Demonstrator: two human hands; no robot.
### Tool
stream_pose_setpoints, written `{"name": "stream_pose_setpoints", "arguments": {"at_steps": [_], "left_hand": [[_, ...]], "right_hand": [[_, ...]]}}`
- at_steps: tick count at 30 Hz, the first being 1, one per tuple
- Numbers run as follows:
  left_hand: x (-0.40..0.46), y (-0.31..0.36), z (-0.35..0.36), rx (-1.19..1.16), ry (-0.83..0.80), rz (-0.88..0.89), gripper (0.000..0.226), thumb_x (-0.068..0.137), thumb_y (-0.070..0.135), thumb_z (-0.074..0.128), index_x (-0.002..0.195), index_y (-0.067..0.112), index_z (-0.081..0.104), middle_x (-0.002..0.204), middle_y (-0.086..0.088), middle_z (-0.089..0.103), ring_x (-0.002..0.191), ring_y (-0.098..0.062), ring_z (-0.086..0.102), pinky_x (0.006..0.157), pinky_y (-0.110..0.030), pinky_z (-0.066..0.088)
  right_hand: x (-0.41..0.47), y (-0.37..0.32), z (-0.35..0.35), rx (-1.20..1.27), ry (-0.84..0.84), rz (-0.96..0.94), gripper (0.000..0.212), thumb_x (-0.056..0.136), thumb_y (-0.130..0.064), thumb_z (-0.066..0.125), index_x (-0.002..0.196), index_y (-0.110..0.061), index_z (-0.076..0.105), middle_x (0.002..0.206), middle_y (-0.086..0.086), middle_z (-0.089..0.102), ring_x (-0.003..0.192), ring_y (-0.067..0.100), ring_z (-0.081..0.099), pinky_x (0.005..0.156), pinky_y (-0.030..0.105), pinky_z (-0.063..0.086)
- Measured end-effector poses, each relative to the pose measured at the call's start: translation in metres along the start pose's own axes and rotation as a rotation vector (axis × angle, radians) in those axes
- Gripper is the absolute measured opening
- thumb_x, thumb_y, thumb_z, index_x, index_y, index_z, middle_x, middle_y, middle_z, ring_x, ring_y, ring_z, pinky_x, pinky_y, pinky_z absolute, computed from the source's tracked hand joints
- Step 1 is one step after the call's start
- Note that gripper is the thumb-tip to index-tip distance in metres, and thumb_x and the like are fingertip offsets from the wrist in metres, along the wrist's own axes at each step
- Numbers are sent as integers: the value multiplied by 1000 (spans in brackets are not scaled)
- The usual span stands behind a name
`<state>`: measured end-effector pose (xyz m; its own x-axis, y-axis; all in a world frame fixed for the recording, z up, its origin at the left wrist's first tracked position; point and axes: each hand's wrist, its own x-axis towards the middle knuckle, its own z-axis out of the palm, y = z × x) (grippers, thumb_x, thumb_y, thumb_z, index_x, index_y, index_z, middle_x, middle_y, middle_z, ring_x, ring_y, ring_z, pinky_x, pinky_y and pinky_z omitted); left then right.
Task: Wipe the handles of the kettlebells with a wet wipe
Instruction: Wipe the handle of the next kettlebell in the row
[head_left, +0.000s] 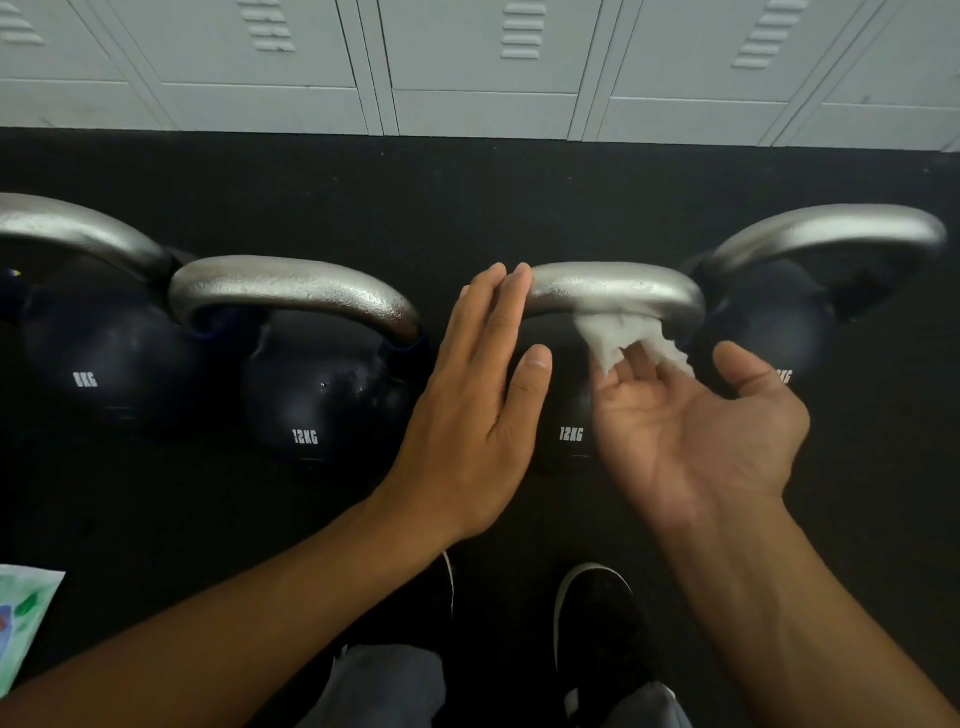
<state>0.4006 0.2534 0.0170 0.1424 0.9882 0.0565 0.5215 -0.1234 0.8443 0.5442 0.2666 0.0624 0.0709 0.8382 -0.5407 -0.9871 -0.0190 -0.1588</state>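
Four black kettlebells stand in a row on the black floor in front of grey lockers (483, 62). The step in hand is wiping the steel handle (618, 288) of the 12KG kettlebell (569, 415) third from the left. The right hand (696, 431) is turned palm up just below that handle, its fingers (631, 371) loosely spread and pushing a crumpled wet wipe (621, 338) up against the handle's underside; the thumb stands apart to the right. The left hand (472, 395) lies flat, fingers straight and pressed together, their tips touching the handle's left end, apparently steadying it. Next, I judge, the wipe needs wrapping round the bar and dragging along its whole arc. The handle (296, 291) of the other 12KG bell lies left of this one; whether it is done I cannot tell.
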Motion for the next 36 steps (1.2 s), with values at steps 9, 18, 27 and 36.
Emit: {"name": "stream_pose_setpoints", "arguments": {"at_steps": [9, 18, 27, 36], "left_hand": [[-1, 5, -6, 78, 70, 52, 61, 105, 39, 45, 161, 23, 30, 167, 5, 22, 155, -6, 20, 125, -26, 25], [-7, 13, 3, -27, 86, 66, 33, 100, 23, 61, 132, 18, 64, 115, 5, 65, 108, -8, 64, 92, -24, 53], [29, 32, 22, -898, -168, -428, 36, 95, 10, 51, 126, 0, 64, 128, -19, 68, 119, -21, 67, 109, -37, 49], [42, 31, 40, -1308, -172, -455, 57, 82, -4, 48, 138, 4, 58, 130, -10, 68, 129, -23, 61, 112, -31, 47]], "right_hand": [[14, 7, 7, -25, -66, 7, 48, 98, -17, 42, 135, 10, 55, 126, 29, 69, 123, 40, 68, 115, 48, 47], [11, 3, -4, -122, -86, 21, 49, 94, -10, 43, 137, 8, 56, 137, 26, 64, 134, 35, 61, 116, 43, 46], [7, -6, -12, -211, -115, 25, 59, 91, -15, 45, 144, 10, 50, 148, 25, 56, 138, 34, 57, 114, 38, 47], [2, -17, -24, -507, 188, -191, 38, 104, -10, 37, 130, 3, 63, 113, 17, 78, 105, 24, 77, 98, 33, 59]]}}
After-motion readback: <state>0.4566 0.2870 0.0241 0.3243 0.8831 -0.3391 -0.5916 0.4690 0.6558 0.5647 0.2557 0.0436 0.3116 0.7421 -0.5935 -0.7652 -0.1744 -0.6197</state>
